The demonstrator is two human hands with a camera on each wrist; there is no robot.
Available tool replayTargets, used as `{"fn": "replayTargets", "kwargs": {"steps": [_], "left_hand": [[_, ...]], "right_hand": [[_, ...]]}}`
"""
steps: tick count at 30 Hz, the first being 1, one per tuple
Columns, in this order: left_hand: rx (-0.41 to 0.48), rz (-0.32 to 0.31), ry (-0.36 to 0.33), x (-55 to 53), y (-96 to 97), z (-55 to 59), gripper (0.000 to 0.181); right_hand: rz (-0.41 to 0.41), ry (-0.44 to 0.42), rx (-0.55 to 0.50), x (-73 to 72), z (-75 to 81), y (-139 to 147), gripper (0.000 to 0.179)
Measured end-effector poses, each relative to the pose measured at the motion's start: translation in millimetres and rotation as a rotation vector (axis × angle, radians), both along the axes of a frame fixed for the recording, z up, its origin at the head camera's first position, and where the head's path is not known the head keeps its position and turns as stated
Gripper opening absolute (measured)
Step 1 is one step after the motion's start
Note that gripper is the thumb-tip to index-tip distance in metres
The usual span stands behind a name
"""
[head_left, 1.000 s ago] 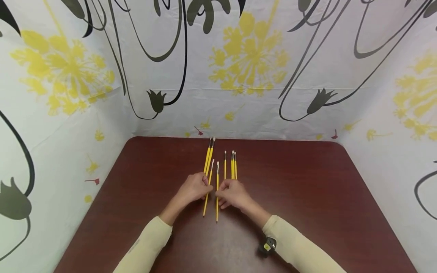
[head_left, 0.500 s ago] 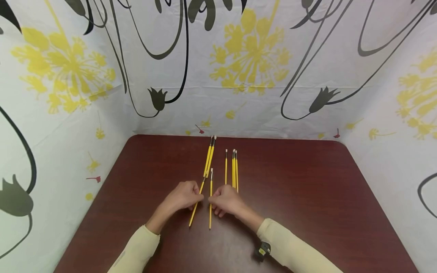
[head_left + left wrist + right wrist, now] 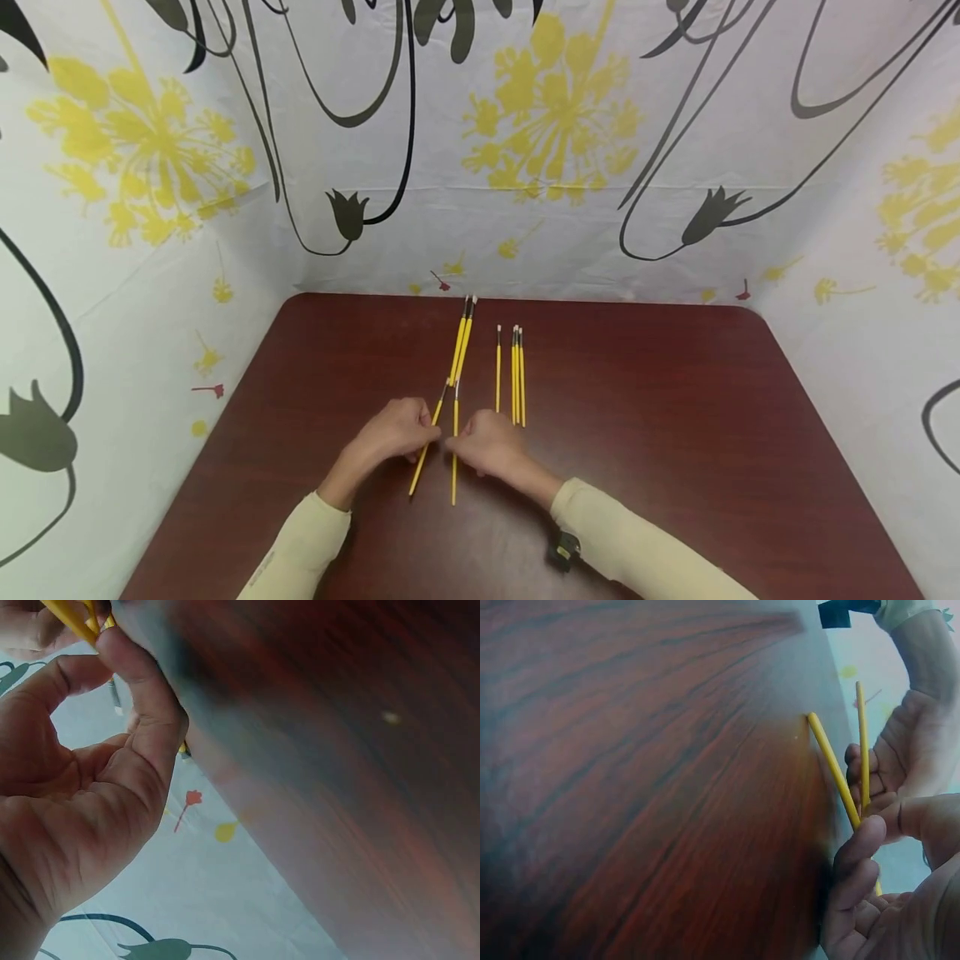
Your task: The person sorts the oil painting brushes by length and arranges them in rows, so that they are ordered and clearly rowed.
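My left hand (image 3: 397,429) pinches a thin yellow-handled paintbrush (image 3: 418,471) between thumb and fingers, its handle end slanting toward the front left. Beside it, my right hand (image 3: 487,443) pinches another yellow paintbrush (image 3: 453,485), which points almost straight away from me. The tips of both held brushes come close to the lower ends of two larger paintbrushes (image 3: 460,343) lying side by side at the back. In the right wrist view the right thumb and finger close on a yellow handle (image 3: 831,761). The left wrist view shows a yellow handle (image 3: 71,619) at the left fingertips.
Right of the hands lie a single thin paintbrush (image 3: 498,367) and a tight group of three paintbrushes (image 3: 518,383). Everything is on a dark red-brown table (image 3: 660,467), with a patterned white cloth (image 3: 555,250) hanging around its back and sides.
Both hands have moved left and toward the front with their paintbrushes, away from the single brush and the group of three. The left brush now slants more; the other brushes stay put.
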State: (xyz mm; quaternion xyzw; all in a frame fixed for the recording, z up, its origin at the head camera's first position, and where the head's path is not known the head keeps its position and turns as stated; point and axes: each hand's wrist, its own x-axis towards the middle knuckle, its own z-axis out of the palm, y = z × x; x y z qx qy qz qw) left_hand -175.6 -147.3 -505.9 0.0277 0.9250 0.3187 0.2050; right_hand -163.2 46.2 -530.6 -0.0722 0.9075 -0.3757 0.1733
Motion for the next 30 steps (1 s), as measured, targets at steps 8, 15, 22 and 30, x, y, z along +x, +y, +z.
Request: {"fn": "replayTargets", "kwargs": {"steps": [8, 15, 22, 30], "left_hand": [[-0.019, -0.004, -0.007, 1.7, 2.7, -2.2, 0.016], [-0.029, -0.002, -0.002, 6.2, 3.0, -1.2, 0.015], [-0.018, -0.020, -0.048, 12.0, 6.9, 0.1, 0.028], [-0.020, -0.040, -0.072, 16.4, 8.7, -0.6, 0.042]], "right_hand": [[-0.001, 0.002, 0.014, 1.3, 0.9, -3.3, 0.052], [0.019, 0.020, 0.021, 3.4, -1.9, -3.0, 0.055], [0.025, 0.082, 0.058, 5.1, -4.7, -2.0, 0.053], [0.050, 0.164, 0.136, 11.5, -2.6, -0.5, 0.052]]}}
